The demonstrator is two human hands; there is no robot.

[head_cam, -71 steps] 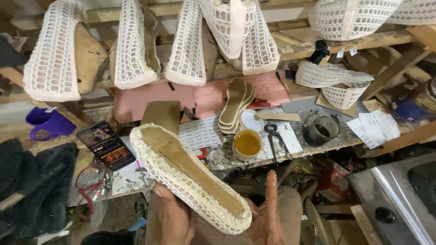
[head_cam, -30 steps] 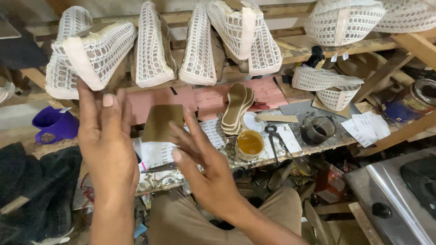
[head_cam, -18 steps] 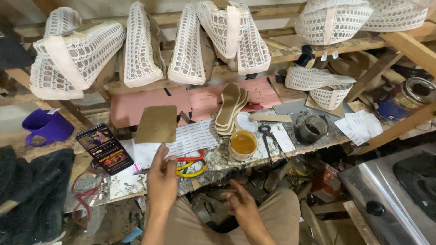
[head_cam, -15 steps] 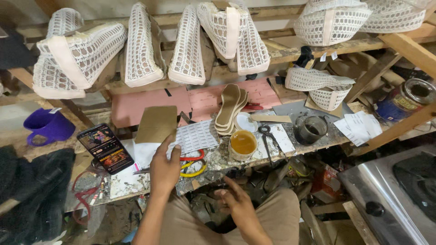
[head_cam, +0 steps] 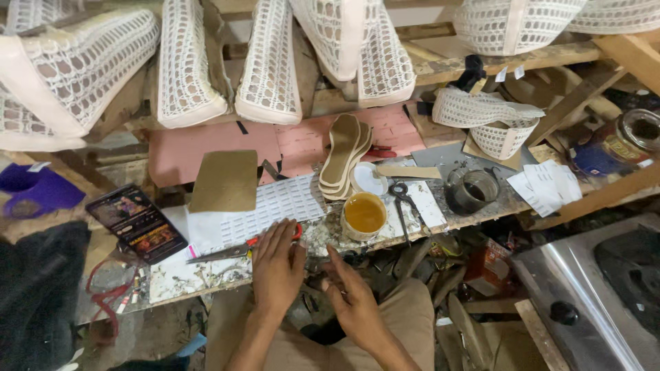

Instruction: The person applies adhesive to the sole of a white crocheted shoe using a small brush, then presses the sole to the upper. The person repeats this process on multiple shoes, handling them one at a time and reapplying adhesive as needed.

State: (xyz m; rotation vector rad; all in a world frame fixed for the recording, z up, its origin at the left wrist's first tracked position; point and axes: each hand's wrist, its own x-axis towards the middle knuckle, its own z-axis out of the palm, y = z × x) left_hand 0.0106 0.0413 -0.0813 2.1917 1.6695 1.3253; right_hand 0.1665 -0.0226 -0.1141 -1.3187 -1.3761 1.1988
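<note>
My left hand [head_cam: 276,264] lies flat on the front edge of the cluttered workbench [head_cam: 206,271], its fingers over the red handles of a pair of scissors [head_cam: 227,251] whose blades point left. My right hand [head_cam: 352,299] hovers just below and right of it, over my lap, fingers apart and holding nothing. A round tub of yellow glue [head_cam: 364,215] stands just right of the hands. A stack of flat tan insoles [head_cam: 343,152] leans behind it. White woven shoe uppers [head_cam: 269,65] sit on the shelf above.
A tan cardboard square [head_cam: 225,180] and a printed white sheet [head_cam: 268,206] lie on the bench. Black pincers [head_cam: 401,199], a dark metal tin [head_cam: 471,190], a dark booklet [head_cam: 136,221], a purple object [head_cam: 31,191] and a grey metal surface [head_cam: 591,295] surround the hands.
The woven-edged sole held earlier is out of my hands. A white upper was lifted to the left shelf. Both hands came down; my left hand now rests on the scissors.
</note>
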